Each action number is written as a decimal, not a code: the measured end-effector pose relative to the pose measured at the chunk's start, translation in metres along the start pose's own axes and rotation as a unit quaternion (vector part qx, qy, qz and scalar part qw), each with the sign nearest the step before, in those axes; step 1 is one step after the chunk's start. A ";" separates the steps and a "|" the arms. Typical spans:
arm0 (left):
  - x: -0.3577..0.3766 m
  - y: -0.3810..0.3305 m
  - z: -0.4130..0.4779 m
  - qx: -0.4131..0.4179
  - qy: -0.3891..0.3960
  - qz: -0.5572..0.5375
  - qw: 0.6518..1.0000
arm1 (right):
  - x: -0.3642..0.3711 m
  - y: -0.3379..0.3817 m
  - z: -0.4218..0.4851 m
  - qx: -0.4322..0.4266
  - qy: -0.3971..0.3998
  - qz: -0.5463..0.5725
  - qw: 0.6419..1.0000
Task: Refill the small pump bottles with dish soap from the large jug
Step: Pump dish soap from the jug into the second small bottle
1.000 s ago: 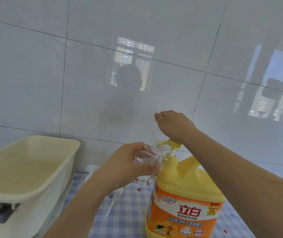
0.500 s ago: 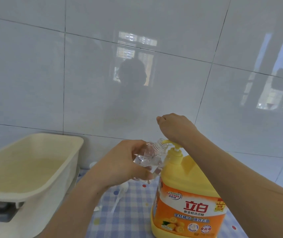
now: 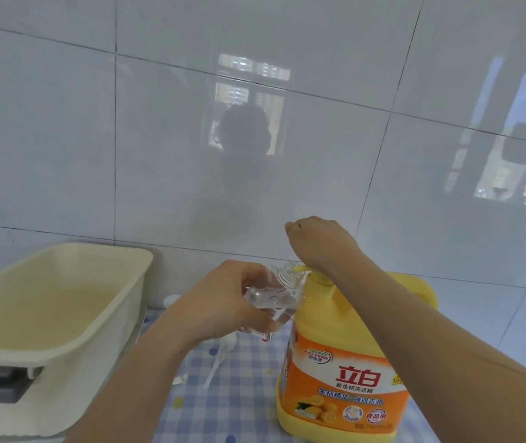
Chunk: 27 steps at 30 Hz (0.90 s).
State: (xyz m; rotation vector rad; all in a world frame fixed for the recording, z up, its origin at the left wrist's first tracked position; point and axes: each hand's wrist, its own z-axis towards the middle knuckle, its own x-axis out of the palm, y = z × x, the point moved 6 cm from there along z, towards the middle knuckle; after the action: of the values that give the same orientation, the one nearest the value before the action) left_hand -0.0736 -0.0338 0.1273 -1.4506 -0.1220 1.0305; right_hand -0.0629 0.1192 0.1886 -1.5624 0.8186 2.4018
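Left hand (image 3: pixel 223 302): grips clear ribbed bottle (image 3: pixel 274 298), mouth at jug (image 3: pixel 344 362) spout (image 3: pixel 300 268).
Right hand (image 3: pixel 319 244): curled fist pressing glossy yellow pump (image 3: pixel 317 278).

The pump head (image 3: pixel 300 268) of the large jug (image 3: pixel 344 362) is mostly covered by the right hand (image 3: pixel 322 241), the small bottle (image 3: pixel 274 298) is half hidden by the left hand (image 3: pixel 223 305), and the cream tub (image 3: pixel 73 378) is cut off at the left edge.

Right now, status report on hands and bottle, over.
Left hand grips small clear bottle, mouth at jug spout. Right hand, curled, presses pump. Nothing in the way.
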 end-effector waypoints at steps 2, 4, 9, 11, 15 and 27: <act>0.000 0.000 0.000 0.002 0.000 -0.002 1.000 | 0.000 0.001 0.000 -0.001 -0.001 -0.002 1.000; 0.000 -0.001 -0.001 0.000 -0.003 0.001 1.000 | 0.000 0.001 0.000 -0.004 -0.001 -0.003 1.000; 0.000 -0.002 -0.001 0.006 0.003 0.002 1.000 | -0.001 0.001 -0.002 -0.008 -0.007 -0.001 1.000; 0.000 -0.003 -0.001 0.006 0.004 0.004 1.000 | -0.002 0.002 -0.003 -0.007 -0.005 0.001 1.000; 0.000 -0.003 -0.001 0.011 -0.001 -0.011 1.000 | -0.005 0.004 -0.002 -0.011 -0.008 -0.005 1.000; 0.001 -0.010 -0.001 0.026 -0.016 -0.061 0.998 | -0.033 0.015 -0.003 -0.018 -0.031 -0.012 0.999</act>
State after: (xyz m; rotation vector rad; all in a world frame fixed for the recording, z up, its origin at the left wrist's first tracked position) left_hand -0.0677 -0.0319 0.1357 -1.3630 -0.2031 0.9498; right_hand -0.0526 0.1103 0.2225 -1.4925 0.7454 2.4488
